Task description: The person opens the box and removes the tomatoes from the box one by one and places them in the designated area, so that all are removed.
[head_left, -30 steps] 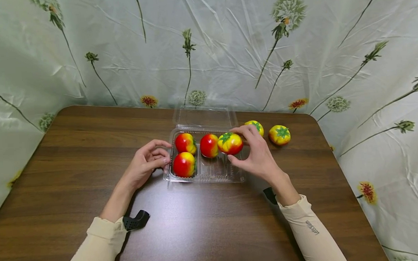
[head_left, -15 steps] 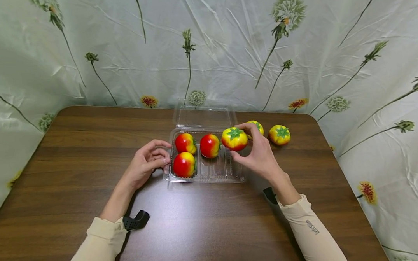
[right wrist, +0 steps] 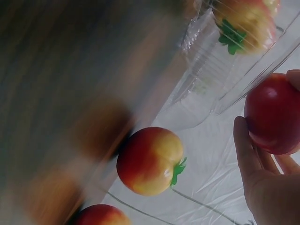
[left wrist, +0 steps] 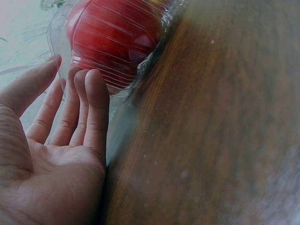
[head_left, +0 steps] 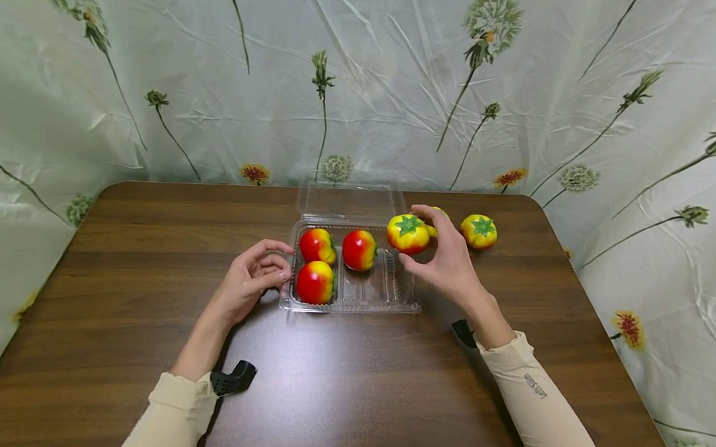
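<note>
My right hand (head_left: 448,263) holds a red-and-yellow fruit with a green leafy top (head_left: 408,234) between thumb and fingers, above the right end of a clear plastic clamshell box (head_left: 350,308). In the right wrist view the red underside of the held fruit (right wrist: 273,115) shows. Three similar fruits sit in the box: a back left fruit (head_left: 317,245), a front left fruit (head_left: 315,283) and a back middle fruit (head_left: 359,250). At the box's left side, my left hand (head_left: 255,278) touches the edge with relaxed fingers; the left wrist view shows its fingertips (left wrist: 96,79) against the ribbed wall.
The box's clear lid (head_left: 352,200) lies folded back toward the patterned curtain (head_left: 376,83). Right of the box stands a loose fruit (head_left: 479,231); another (head_left: 440,212) is mostly hidden behind my right hand. All rests on a brown wooden table (head_left: 155,259).
My right hand has moved a little right and back with the held fruit, away from the back middle fruit. The fruit's leafy top has turned more into view. My left hand stays put.
</note>
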Tool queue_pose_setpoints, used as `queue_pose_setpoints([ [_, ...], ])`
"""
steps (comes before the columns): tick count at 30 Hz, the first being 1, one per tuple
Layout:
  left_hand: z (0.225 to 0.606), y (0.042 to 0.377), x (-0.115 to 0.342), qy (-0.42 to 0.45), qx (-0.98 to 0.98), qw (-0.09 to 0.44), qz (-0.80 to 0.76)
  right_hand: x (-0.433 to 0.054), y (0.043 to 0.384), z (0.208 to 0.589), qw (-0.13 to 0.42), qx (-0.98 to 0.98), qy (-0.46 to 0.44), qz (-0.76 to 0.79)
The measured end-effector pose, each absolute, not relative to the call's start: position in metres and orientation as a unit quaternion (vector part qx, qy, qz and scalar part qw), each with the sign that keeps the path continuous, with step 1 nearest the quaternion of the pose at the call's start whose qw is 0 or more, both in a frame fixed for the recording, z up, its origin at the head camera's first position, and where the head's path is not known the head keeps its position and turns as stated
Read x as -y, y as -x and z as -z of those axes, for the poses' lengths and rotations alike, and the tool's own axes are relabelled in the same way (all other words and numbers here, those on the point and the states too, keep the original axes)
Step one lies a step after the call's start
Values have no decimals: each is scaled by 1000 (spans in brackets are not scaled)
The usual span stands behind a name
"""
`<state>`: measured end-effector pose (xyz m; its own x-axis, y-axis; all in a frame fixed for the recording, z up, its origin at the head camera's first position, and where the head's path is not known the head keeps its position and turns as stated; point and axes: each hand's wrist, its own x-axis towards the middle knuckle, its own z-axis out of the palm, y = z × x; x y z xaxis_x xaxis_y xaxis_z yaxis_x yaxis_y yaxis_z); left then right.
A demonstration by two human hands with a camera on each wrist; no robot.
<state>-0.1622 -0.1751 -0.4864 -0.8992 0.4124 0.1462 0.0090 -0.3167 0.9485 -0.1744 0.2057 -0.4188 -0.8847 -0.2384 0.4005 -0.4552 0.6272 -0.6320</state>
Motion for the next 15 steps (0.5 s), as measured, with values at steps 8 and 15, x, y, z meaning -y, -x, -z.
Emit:
queue_pose_setpoints([
  [8, 486, 163, 174, -188, -570, 128, -789, -222, 181, 416, 160, 893, -170, -384],
  [15, 486, 162, 174, -188, -567, 128, -792, -242, 187, 409, 174, 891, -133, -397],
])
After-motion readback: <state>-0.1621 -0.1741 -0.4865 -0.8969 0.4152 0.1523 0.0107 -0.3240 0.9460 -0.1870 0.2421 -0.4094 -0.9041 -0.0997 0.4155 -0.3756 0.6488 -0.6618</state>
